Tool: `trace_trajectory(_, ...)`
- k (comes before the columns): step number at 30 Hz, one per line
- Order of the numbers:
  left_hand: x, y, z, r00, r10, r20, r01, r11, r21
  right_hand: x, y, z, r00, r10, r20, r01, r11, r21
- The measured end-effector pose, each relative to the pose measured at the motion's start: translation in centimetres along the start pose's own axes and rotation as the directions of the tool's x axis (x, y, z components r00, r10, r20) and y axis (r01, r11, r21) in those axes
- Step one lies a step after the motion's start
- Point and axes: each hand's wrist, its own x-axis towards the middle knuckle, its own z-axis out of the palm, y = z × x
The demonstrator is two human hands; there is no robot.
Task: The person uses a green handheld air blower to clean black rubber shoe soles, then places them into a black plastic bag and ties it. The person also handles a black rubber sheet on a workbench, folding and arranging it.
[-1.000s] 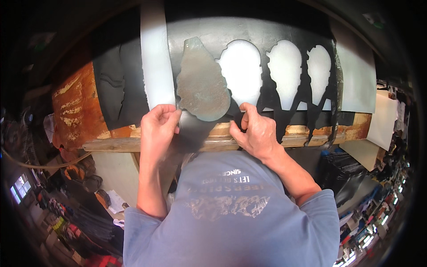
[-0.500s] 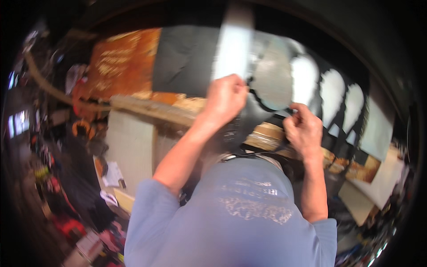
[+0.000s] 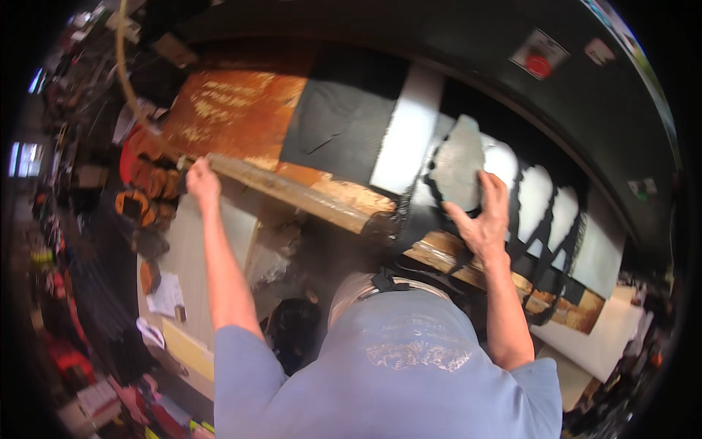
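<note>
My right hand (image 3: 482, 219) has its thumb and fingers on the lower edges of a grey sole-shaped plate (image 3: 459, 164). The plate lies tilted over a black sheet, with a dark jagged border along its left side. To its right are several white sole-shaped areas (image 3: 536, 192) divided by ragged black strips (image 3: 523, 256). My left hand (image 3: 202, 181) is far to the left, curled at the end of the long wooden edge bar (image 3: 292, 192). What its fingers close on is too small to make out.
Left of the plate, a white strip (image 3: 409, 124), a dark grey sheet (image 3: 338, 128) and a worn orange-brown board (image 3: 232, 110) cover the work surface. A large dark panel (image 3: 453, 33) overhangs its far side. Orange and red things (image 3: 134, 206) crowd beside my left hand.
My left hand has left the white strip and moved far left to the bar's end. The strip now lies flat. My right hand has shifted its hold on the grey plate, and the view has turned.
</note>
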Motion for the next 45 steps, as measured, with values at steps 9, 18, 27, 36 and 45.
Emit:
trace_trajectory(9, -6.6, 15.8, -16.6, 0.960, 0.254, -0.121, -0.280, 0.889, -0.362, 0.3, -0.9, 0.6, 0.999, -0.014, 0.034, 0.018, 0.990, -0.140)
trace_trajectory(18, -4.6, 38.9, -26.7, 0.486, 0.393, -0.781, -0.866, 0.334, -0.371, 0.0, -1.2, 0.2, 1.000, -0.030, 0.002, 0.030, 0.993, -0.118)
trace_trajectory(27, 7.0, 47.7, -11.8, 0.497, 0.488, -0.718, -0.852, 0.429, -0.298, 1.0, 0.5, -6.2, 0.985, 0.134, -0.107, -0.091, 0.938, 0.335)
trace_trajectory(36, 17.4, 47.0, -1.0, 0.649, 0.680, -0.339, -0.717, 0.696, 0.023, 3.2, -7.5, -17.5, 0.919, 0.052, -0.391, 0.227, 0.739, 0.634)
trace_trajectory(45, -7.8, 46.4, -6.5, 0.609, 0.778, -0.152, -0.697, 0.433, -0.571, 5.1, -14.1, -26.3, 0.686, -0.542, -0.486, 0.710, 0.644, 0.285)
